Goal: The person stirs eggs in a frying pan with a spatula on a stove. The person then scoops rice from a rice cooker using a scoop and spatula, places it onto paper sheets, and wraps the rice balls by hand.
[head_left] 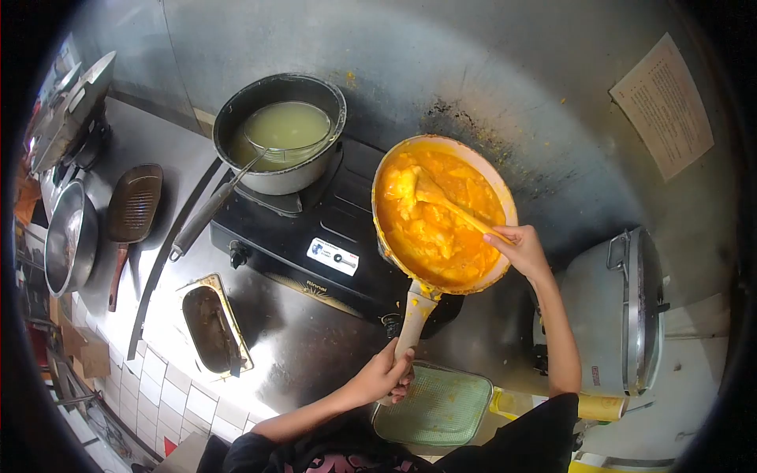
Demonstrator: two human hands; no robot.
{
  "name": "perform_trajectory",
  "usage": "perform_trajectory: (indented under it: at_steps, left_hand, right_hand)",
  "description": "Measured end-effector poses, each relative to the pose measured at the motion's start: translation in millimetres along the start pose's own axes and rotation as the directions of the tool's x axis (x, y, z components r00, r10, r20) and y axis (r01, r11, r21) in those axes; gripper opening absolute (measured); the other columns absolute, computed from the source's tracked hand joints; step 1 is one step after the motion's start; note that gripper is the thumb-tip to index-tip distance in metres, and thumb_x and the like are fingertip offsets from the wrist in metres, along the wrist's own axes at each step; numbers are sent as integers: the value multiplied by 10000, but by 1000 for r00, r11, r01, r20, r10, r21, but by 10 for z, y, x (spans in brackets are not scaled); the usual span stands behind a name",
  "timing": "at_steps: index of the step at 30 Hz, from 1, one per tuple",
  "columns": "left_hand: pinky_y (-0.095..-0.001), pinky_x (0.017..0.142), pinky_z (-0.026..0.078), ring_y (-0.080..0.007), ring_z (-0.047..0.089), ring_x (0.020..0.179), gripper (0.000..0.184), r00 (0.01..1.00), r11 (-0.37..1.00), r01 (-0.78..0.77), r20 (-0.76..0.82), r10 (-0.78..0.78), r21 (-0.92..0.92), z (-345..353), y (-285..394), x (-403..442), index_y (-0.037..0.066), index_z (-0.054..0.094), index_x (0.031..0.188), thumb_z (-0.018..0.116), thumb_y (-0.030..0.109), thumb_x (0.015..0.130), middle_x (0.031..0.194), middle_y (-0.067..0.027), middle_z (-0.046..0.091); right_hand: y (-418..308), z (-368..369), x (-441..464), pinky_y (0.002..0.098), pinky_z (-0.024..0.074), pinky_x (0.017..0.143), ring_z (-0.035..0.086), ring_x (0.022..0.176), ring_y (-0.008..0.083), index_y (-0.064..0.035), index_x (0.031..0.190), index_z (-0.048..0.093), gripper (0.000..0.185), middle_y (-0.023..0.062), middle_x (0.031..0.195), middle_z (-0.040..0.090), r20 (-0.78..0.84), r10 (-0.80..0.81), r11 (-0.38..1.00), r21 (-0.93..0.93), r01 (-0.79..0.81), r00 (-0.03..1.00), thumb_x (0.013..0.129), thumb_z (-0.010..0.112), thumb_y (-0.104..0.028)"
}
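Observation:
My left hand point(385, 374) is wrapped around the light handle of a frying pan point(416, 315). The pan is over the right side of the gas stove, its inside facing me. A wet, lumpy orange-yellow mixture that looks like egg point(441, 244) covers its base. Between the fingers of my right hand point(522, 251) is the end of a wooden spatula point(465, 213). The spatula's far end dips into the mixture, so its tip shape is partly covered.
On the left burner of the black gas stove point(296, 244) stands a pot point(280, 183) of pale liquid with a long-handled strainer point(206, 217) in it. A metal tray point(235, 335), a grill pan point(136, 205), a green basket point(434, 406) and a large lidded cooker point(595, 315) surround it.

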State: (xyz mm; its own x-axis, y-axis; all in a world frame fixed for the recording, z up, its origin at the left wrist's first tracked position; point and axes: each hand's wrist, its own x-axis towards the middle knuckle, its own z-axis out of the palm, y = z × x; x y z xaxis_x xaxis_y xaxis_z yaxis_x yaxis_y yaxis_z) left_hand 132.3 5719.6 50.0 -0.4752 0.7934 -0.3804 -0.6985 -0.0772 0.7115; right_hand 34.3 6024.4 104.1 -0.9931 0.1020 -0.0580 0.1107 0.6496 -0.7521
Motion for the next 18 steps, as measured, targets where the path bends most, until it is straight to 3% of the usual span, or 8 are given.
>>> perform_trajectory:
  at_steps: [2,4,7,14,16,17,18]
  left_hand:
    - [-242,380,383,-80,389,435,171,1000,1000,2,7,-3,6,-8,-29,15,60,328,993,334,225,947,608,-16,382]
    - [-243,379,380,-81,386,434,174,1000,1000,-14,8,14,-13,-9,-45,21,62,328,988,335,231,948,606,-18,379]
    - [-244,377,376,-83,378,432,178,1000,1000,8,6,-8,-23,13,0,2,64,327,978,338,239,949,605,-20,376]
    - [-240,375,365,-86,371,429,206,1000,1000,-16,-2,16,15,17,2,-4,68,321,974,347,271,949,609,-21,375]
    - [-239,375,361,-87,368,426,229,1000,1000,0,1,0,13,11,-7,5,67,318,974,351,293,947,605,-21,373]
    - [-239,375,361,-87,368,426,229,1000,1000,2,6,-2,15,12,-10,10,67,318,974,351,293,947,605,-21,373]
    - [-241,374,361,-87,367,424,239,1000,1000,-1,6,1,3,11,-11,13,65,317,975,350,300,947,602,-22,372]
  right_hand:
    - [-1,-32,-36,258,476,677,627,739,146,68,942,623,366,163,845,658,-46,-28,999,-40,26,999,745,696,-232]
    - [-173,-36,-110,280,484,683,649,735,218,48,938,630,374,197,848,642,-131,-145,947,-305,100,981,722,706,-248]
    - [-452,2,-183,309,492,680,636,746,283,14,928,644,355,201,839,626,-132,-216,885,-446,137,967,717,693,-268]
    - [-619,172,-264,333,485,574,612,641,265,-38,935,640,302,120,752,629,-56,-441,720,-618,316,896,742,650,-270]
    - [-662,229,-365,299,456,503,570,537,212,-41,973,601,293,75,679,559,56,-523,513,-777,366,851,758,629,-239]
    - [-685,251,-413,299,456,503,570,537,212,-41,973,601,293,75,679,559,53,-520,512,-779,361,852,758,629,-239]
    - [-709,275,-458,282,442,484,549,512,188,-36,991,583,287,61,671,524,124,-553,416,-816,402,824,770,612,-217]
